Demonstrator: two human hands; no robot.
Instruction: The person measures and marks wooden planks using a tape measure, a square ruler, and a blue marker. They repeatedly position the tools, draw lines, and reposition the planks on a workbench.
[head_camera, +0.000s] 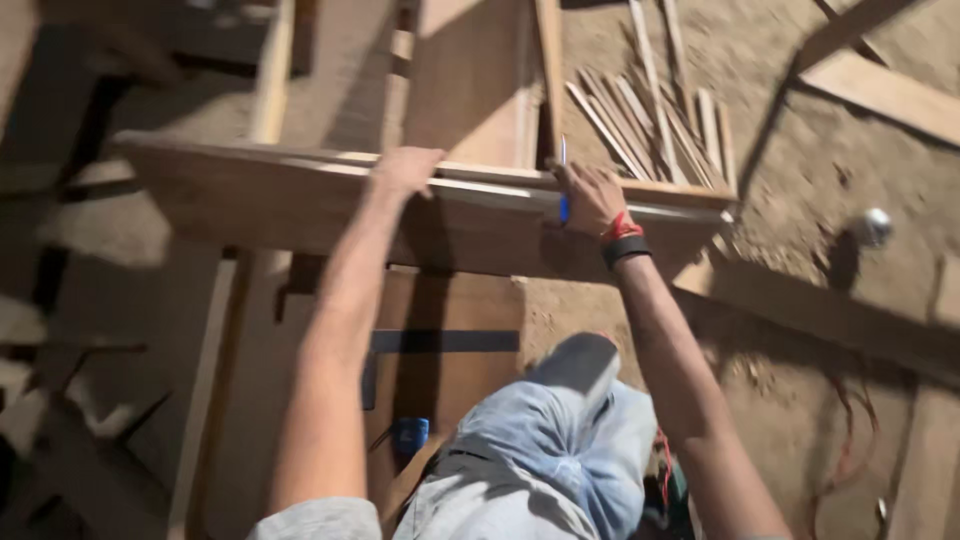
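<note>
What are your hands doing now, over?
Left hand flat on wooden board's top edge. Right hand grips blue pen against board. Thin wood strips lie behind it.

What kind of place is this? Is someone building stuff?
Probably a woodworking spot with a dirt floor. The left hand rests on a long wooden board, the right hand holds a blue pen against it, and thin wood strips lie piled on the ground.
</note>
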